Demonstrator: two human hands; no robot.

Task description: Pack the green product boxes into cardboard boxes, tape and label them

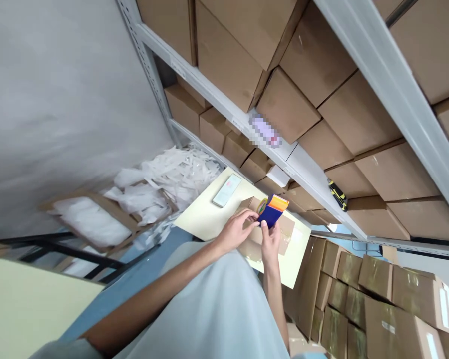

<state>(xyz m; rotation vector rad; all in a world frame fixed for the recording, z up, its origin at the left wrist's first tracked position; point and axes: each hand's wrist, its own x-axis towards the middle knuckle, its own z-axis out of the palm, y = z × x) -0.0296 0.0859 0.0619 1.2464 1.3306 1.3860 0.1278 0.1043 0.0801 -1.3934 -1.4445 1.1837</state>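
Both hands are at a small dark blue packet (270, 215) with an orange and white end showing at its top. My right hand (271, 244) grips it from below, thumb lying on its front face. My left hand (236, 230) pinches its lower left corner between thumb and fingers. Just behind the packet, a roll of tape (261, 205) partly shows. Beneath the hands a cardboard box (253, 249) rests on a pale yellow tabletop (198, 214), partly hidden by my arms. A phone (227, 190) lies on the tabletop to the left.
Shelving (224, 102) stacked with cardboard boxes (288, 107) rises in front. A yellow and black tool (337, 194) sits on the shelf edge. White paper scraps (183, 169) and bags pile up at left. More boxes (374, 279) stand at right. Another pale tabletop (30, 304) is at lower left.
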